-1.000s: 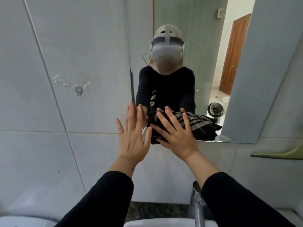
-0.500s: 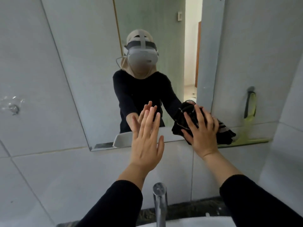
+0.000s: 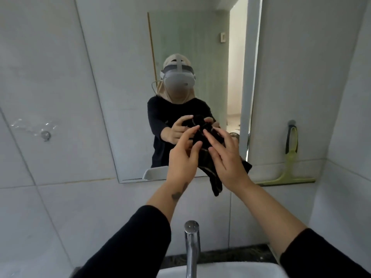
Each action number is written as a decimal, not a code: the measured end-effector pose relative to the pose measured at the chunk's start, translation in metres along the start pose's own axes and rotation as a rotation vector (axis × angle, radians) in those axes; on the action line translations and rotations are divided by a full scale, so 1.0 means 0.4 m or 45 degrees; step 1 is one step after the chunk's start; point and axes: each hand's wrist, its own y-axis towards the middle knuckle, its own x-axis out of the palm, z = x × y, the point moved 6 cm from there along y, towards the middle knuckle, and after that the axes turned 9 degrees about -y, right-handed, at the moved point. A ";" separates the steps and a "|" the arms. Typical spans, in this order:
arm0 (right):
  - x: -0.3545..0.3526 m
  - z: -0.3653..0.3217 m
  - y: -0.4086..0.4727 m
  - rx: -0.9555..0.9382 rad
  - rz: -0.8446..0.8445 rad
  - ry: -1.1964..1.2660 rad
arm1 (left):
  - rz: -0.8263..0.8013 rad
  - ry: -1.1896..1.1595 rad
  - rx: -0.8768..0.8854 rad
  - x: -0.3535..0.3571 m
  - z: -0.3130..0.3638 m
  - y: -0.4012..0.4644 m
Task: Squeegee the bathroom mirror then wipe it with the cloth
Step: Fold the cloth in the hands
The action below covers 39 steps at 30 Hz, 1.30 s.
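Dark, almost black fabric with thin pale stripes, the crumpled cloth (image 3: 208, 163) is bunched between two bare hands in front of the lower part of the frameless wall mirror (image 3: 124, 97). Its long axis runs roughly top to bottom, slanting slightly rightward, with a loose corner hanging past the mirror's bottom edge toward the chrome tap (image 3: 192, 243) and white basin (image 3: 220, 270) below. The left hand (image 3: 183, 163) curls its fingers onto the cloth's left side, thumb and forefinger spread around the folds; the right hand (image 3: 228, 163) lies over its right side, fingers extended and slightly parted, pressing the fabric; whether it pins the cloth against the glass cannot be told. Black sleeves cover both forearms partway. To the right, well apart from the hands, a pale green plastic squeegee (image 3: 289, 167) hangs on the grey tiled wall (image 3: 50, 207), handle upright and blade level at the bottom. No legible writing appears on any object.
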 end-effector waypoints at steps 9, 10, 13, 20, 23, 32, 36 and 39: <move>0.059 -0.247 0.158 0.254 -0.033 0.628 | 0.215 0.298 -0.038 -0.356 0.130 0.007; 0.082 -0.281 0.173 0.274 -0.086 0.682 | 0.241 0.319 -0.061 -0.401 0.139 0.006; 0.166 -0.381 0.211 0.304 -0.246 0.767 | 0.285 0.463 -0.111 -0.536 0.164 -0.007; 0.357 -0.616 0.271 0.189 -0.339 0.597 | 0.331 0.976 -0.074 -0.835 0.114 -0.027; 0.450 -0.699 0.311 0.106 -0.331 0.454 | 0.379 1.081 -0.080 -0.921 0.072 -0.012; 0.649 -0.750 0.330 -0.084 -0.265 0.078 | 0.289 1.394 -0.073 -0.995 -0.097 0.029; 0.664 -0.730 0.262 -0.032 -0.181 0.153 | 0.315 1.257 -0.031 -0.991 -0.161 -0.020; 0.668 -0.727 0.238 0.112 -0.180 0.267 | 0.348 1.126 -0.119 -0.969 -0.173 -0.042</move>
